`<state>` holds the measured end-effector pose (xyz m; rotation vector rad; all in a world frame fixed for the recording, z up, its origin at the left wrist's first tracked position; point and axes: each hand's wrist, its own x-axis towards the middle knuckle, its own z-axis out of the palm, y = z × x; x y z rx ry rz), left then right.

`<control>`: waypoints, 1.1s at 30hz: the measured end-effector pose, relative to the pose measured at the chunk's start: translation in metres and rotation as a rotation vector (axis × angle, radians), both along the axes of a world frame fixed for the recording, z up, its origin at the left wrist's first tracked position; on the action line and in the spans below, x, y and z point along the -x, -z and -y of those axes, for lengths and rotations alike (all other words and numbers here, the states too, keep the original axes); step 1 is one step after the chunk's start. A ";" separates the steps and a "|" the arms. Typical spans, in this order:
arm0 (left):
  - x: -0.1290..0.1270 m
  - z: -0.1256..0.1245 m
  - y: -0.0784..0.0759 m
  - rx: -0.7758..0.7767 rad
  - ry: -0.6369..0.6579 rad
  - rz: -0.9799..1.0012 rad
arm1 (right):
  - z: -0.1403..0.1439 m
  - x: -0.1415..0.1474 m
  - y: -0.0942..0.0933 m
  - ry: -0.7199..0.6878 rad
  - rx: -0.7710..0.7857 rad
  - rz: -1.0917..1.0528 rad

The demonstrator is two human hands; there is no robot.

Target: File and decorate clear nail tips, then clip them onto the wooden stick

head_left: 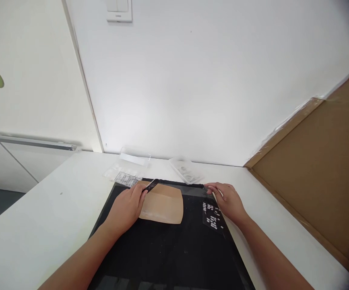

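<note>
Head view of a white tabletop (50,209) set against a white wall, with a flat black rectangular mat (168,253) lying across its middle. The left hand (128,207) rests on the mat with its fingers closed around a slim black tool with a shiny tip (151,185), which slants up and away from the grip toward the far edge of the mat; the kind of tool cannot be told. Directly beside that grip, on its right, lies a tan rounded-corner sheet of leather-like material (164,204); the left hand's knuckles overlap its near-left edge, and the tool's tip stands over its far-left corner. The right hand (228,200) lies palm down at the mat's far right corner, its fingers curled and pinched on a thin clear strip (197,191) that runs leftward from the fingertips along the mat's far edge; whether the pinch is firm cannot be told. Just under and to the left of the right hand's grip sits a dark film patch dotted with small white pieces (211,217), touching the mat. Beyond the left hand's grip, off the mat, lie clear plastic bags holding small parts (125,173); beyond the right hand's grip lies another clear plastic pouch (187,170). Well to the right of both hands, a large brown cardboard panel (319,169) leans at the table's edge
</note>
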<state>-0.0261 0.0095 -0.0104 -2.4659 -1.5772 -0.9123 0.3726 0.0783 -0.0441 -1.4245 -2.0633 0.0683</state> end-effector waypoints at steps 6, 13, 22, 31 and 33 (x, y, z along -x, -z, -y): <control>0.002 0.007 -0.010 0.123 0.020 0.148 | 0.002 0.006 0.003 0.037 0.011 -0.020; 0.000 0.010 -0.006 0.083 0.042 0.147 | 0.005 0.008 0.003 0.042 -0.027 -0.039; 0.001 0.006 0.002 0.004 0.133 0.150 | -0.035 0.031 -0.026 -0.083 0.007 0.160; 0.009 0.000 0.009 -0.153 0.056 0.210 | -0.101 0.057 -0.039 -0.080 0.231 0.346; 0.011 -0.002 0.009 -0.154 0.057 0.186 | -0.104 0.058 -0.039 -0.078 0.256 0.349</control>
